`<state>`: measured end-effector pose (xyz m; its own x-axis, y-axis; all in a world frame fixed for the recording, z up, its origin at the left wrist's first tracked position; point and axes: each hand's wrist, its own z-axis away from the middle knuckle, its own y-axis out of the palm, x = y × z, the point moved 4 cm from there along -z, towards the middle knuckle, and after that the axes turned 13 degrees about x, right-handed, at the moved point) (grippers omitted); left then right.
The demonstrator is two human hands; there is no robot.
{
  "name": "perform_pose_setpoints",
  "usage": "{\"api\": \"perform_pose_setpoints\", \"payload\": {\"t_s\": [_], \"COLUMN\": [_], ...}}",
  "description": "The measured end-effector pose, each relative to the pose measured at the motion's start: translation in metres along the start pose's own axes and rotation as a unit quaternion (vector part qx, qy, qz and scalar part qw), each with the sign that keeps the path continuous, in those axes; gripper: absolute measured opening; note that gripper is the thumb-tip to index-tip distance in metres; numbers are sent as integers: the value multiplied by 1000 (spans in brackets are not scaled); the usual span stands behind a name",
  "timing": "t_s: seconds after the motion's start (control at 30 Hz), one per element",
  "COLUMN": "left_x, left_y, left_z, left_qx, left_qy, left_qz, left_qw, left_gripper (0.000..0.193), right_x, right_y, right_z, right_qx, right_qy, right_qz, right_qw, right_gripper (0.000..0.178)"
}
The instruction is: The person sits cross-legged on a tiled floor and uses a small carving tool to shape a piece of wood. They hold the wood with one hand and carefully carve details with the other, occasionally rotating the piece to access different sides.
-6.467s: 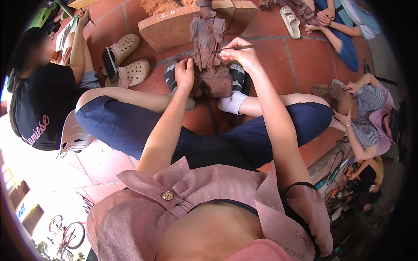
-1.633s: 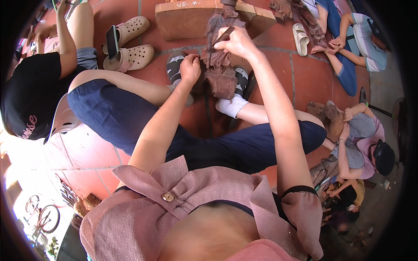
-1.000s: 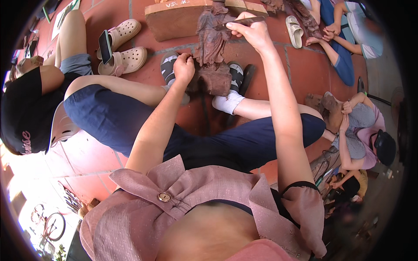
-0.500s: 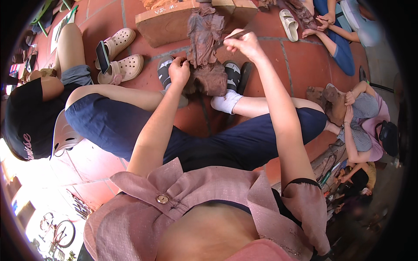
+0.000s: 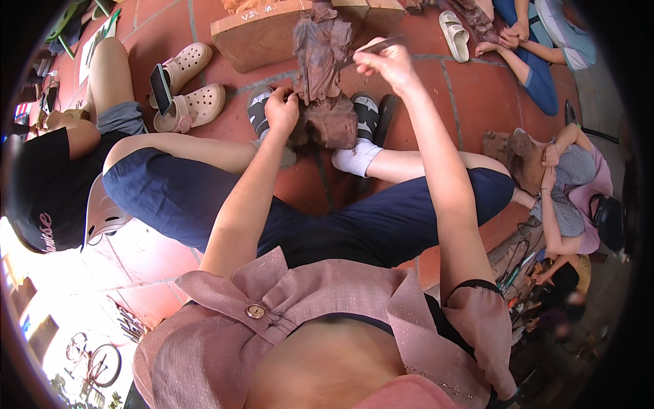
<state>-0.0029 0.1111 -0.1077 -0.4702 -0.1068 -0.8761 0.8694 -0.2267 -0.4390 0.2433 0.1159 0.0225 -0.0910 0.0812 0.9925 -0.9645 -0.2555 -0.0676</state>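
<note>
Centrally, one dark wooden figure carving (image 5: 320, 75) stands upright on the red tiled floor (image 5: 477, 88), between the seated person's feet. Left hand (image 5: 281, 111) clasps the carving's lower block from its left side. Right hand (image 5: 385, 63) pinches a thin carving tool (image 5: 371, 49), tip touching the figure's upper part. Beige clogs (image 5: 194, 95) and a phone (image 5: 161, 88) lie further left; a timber block (image 5: 255, 34) lies behind.

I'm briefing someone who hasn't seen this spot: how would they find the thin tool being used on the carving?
Start at the reddish-brown wooden figure standing on the red tile floor between the seated person's feet. The right hand is raised beside its upper part, pinching a thin dark tool. It is the only slim, straight thing touching the carving.
</note>
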Motion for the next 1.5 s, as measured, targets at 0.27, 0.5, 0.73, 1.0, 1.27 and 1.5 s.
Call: {"api": "perform_pose_setpoints", "payload": {"t_s": [0.27,0.5,0.73,1.0,1.27,1.5], "left_x": [30,11,33,-35,-50,-34], "left_y": [17,6,10,-5,7,3], "left_z": [-14,-14,-14,51,61,50], "left_qx": [-9,21,25,-15,75,40], "left_qy": [50,35,-10,59,120,120], "left_qz": [36,20,163,-87,-258,-273], "left_qw": [998,999,986,994,956,954], "left_gripper": [23,24,30,46,59,54], "right_x": [2,-28,-41,-79,-91,-73], "right_y": [-18,4,-46,-38,4,33], "right_z": [-1,9,60,75,57,70], "right_qx": [-100,-85,-283,-338,-209,-175], "right_qy": [30,-2,-4,124,137,182], "right_qz": [73,24,-249,-158,6,10], "right_qw": [992,996,926,919,968,968], "right_gripper": [6,9,21,20,21,25]}}
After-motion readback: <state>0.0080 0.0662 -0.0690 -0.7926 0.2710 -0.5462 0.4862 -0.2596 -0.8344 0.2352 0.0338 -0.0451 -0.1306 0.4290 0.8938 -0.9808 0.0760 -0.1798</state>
